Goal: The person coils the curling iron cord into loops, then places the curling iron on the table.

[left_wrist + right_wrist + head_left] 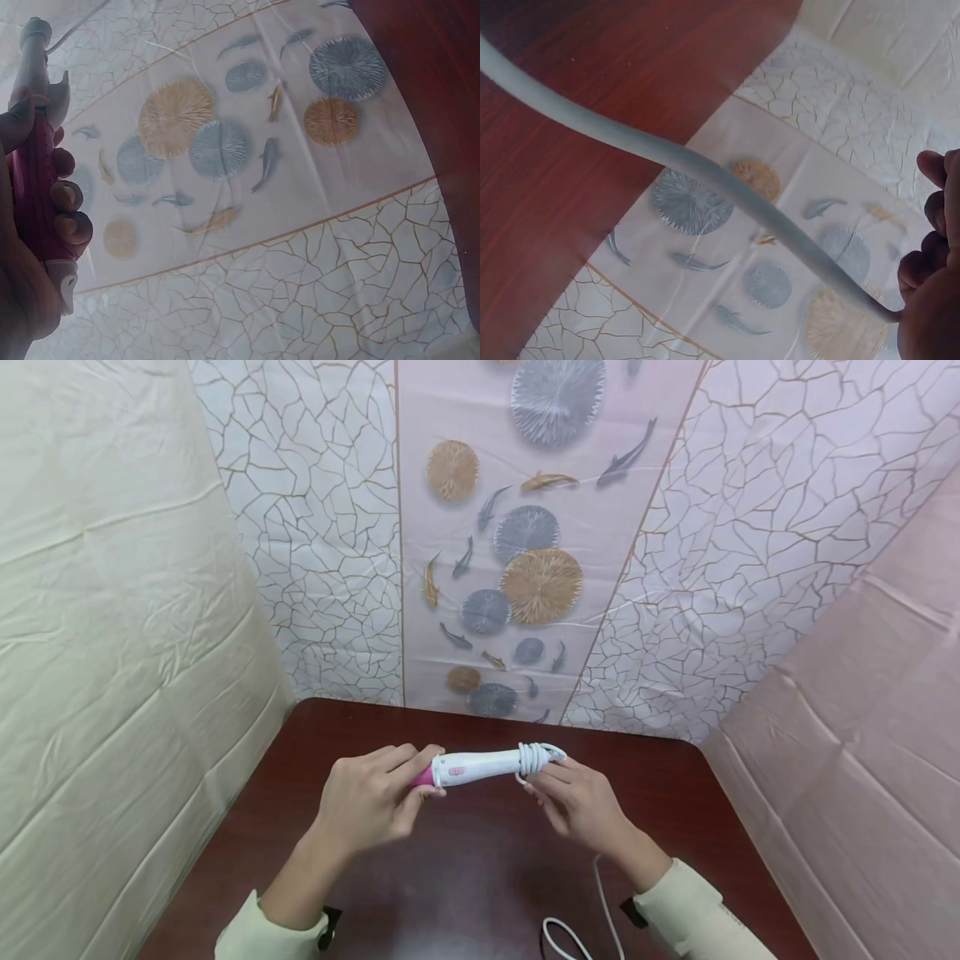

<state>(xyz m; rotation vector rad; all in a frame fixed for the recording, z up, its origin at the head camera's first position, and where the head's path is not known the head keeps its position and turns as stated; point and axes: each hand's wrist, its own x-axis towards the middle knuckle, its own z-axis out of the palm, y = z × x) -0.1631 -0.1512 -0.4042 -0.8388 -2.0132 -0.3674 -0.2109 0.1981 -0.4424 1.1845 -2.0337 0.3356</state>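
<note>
A hair styling iron point(480, 767) with a white handle, a small pink switch and a pink end is held level above the table. My left hand point(367, 802) grips its pink end; in the left wrist view, fingers curl round the pink body point(36, 187). Several turns of white cord point(529, 758) are wound round the handle's right end. There, my right hand point(588, 806) pinches the cord with its fingertips. From the right hand point(934, 300), a length of the cord point(705, 172) stretches across the right wrist view. The left hand hides part of the pink end.
Below the hands is a dark red-brown table point(465, 877). A loose loop of cord point(562, 931) hangs or lies near its front edge, right of centre. Patterned sheeting point(337, 527) stands behind the table, with pale quilted panels point(112, 652) along both sides.
</note>
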